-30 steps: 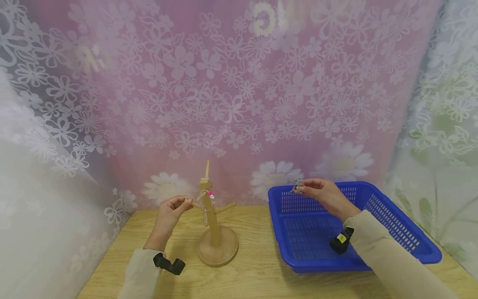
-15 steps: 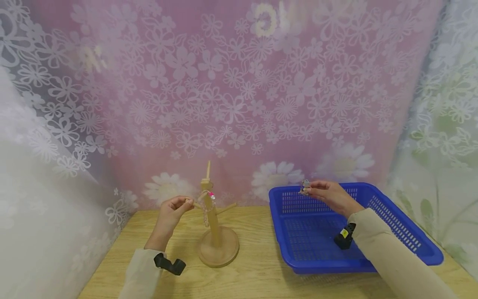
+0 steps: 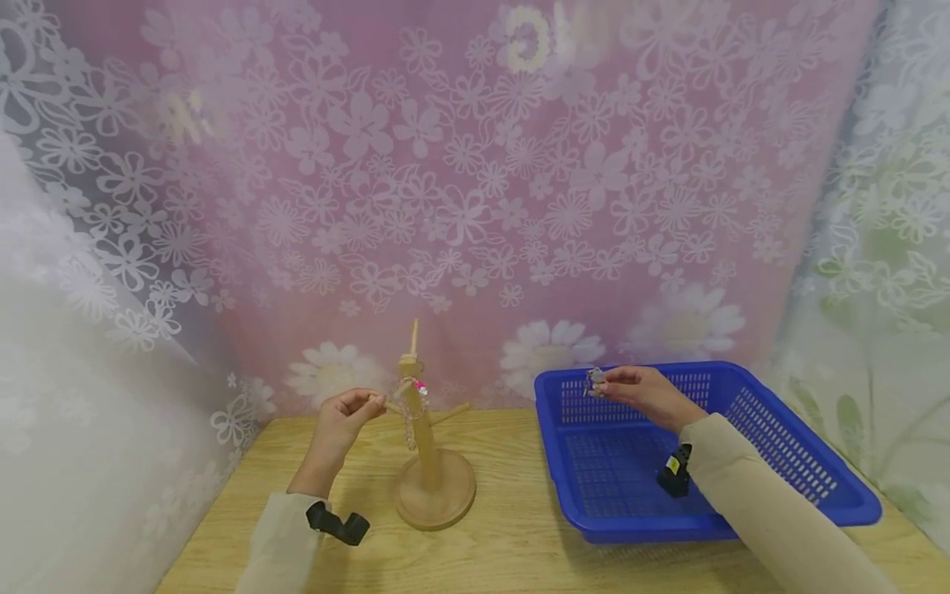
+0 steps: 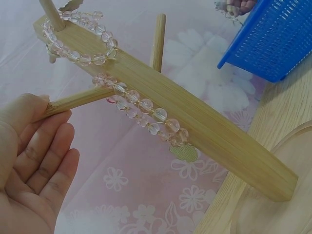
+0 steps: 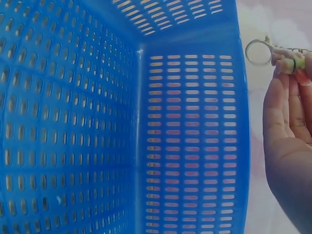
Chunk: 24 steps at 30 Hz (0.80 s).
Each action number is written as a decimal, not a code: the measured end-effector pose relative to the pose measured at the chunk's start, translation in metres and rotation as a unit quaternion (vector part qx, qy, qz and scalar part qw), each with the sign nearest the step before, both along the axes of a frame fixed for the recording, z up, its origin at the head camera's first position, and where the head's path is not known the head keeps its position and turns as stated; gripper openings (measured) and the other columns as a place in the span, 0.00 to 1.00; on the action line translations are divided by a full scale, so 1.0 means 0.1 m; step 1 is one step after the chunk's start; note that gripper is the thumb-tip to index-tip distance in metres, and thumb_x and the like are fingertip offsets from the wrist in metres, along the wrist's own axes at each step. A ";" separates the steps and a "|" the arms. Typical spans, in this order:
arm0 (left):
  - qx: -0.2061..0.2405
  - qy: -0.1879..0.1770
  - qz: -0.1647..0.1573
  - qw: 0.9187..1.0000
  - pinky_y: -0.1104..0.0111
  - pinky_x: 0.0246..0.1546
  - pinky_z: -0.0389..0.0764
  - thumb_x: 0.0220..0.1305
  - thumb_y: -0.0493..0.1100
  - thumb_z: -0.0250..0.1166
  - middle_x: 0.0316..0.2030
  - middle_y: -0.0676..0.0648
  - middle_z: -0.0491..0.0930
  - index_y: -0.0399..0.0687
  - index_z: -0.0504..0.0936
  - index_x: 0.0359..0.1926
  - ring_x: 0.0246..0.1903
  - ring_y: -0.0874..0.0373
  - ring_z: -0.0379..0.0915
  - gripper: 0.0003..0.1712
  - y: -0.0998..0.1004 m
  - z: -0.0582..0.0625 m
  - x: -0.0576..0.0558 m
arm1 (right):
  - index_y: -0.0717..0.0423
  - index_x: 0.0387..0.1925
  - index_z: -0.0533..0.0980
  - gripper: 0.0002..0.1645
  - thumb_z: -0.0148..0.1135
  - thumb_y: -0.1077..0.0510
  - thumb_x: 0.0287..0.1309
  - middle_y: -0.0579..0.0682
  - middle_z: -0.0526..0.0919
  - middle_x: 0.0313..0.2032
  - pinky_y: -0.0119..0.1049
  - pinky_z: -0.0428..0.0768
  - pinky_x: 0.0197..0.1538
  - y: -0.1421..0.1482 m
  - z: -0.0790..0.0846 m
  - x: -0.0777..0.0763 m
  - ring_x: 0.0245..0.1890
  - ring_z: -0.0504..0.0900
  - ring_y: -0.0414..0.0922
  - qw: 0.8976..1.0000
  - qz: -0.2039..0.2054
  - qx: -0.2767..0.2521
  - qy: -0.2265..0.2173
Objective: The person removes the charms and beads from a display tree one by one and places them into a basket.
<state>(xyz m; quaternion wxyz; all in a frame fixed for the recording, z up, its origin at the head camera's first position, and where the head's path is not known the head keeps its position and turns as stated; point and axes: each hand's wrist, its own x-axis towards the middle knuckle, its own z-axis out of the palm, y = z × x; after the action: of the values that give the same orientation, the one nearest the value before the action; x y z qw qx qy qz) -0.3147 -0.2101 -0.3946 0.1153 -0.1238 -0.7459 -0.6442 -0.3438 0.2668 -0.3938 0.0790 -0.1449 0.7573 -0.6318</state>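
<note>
My left hand pinches the end of a wooden peg on a wooden jewelry stand, thumb and index finger meeting on it. A clear pink bead bracelet hangs from that peg; a second bead bracelet loops around a higher one. Over the left back part of the blue basket, my right hand holds a keychain between thumb and fingers. In the right wrist view the keychain's metal ring and chain show, with a small pale figure partly covered by the fingers.
The stand's round base rests on the wooden table, left of the basket. A bare peg points right and another peg points up. Behind the table hangs a flowered pink curtain.
My right hand with the keychain has moved a little right, then back left and slightly lower. The left hand has stayed on the peg.
</note>
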 end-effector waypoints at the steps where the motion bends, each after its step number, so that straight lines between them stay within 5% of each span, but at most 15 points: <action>1: 0.001 -0.001 -0.001 1.000 0.72 0.46 0.78 0.63 0.41 0.64 0.26 0.55 0.82 0.37 0.82 0.35 0.36 0.53 0.82 0.10 0.00 0.00 0.00 | 0.72 0.52 0.67 0.22 0.59 0.61 0.63 0.44 0.80 0.42 0.34 0.76 0.54 -0.01 -0.01 -0.01 0.43 0.80 0.34 1.000 0.001 -0.007 -0.003; 24: 0.004 -0.009 0.007 1.000 0.73 0.46 0.77 0.62 0.40 0.64 0.26 0.57 0.82 0.28 0.79 0.40 0.33 0.63 0.81 0.15 0.02 0.02 0.03 | 0.59 0.44 0.74 0.11 0.61 0.60 0.62 0.46 0.80 0.43 0.52 0.67 0.62 0.05 -0.20 -0.23 0.45 0.79 0.38 0.997 0.024 0.029 -0.062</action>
<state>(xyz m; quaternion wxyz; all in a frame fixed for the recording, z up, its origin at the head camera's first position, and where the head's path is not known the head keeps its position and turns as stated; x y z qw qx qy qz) -0.3117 -0.2083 -0.3921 0.1136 -0.1124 -0.7449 -0.6478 -0.3664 0.2714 -0.4140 0.1446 -0.1212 0.7651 -0.6156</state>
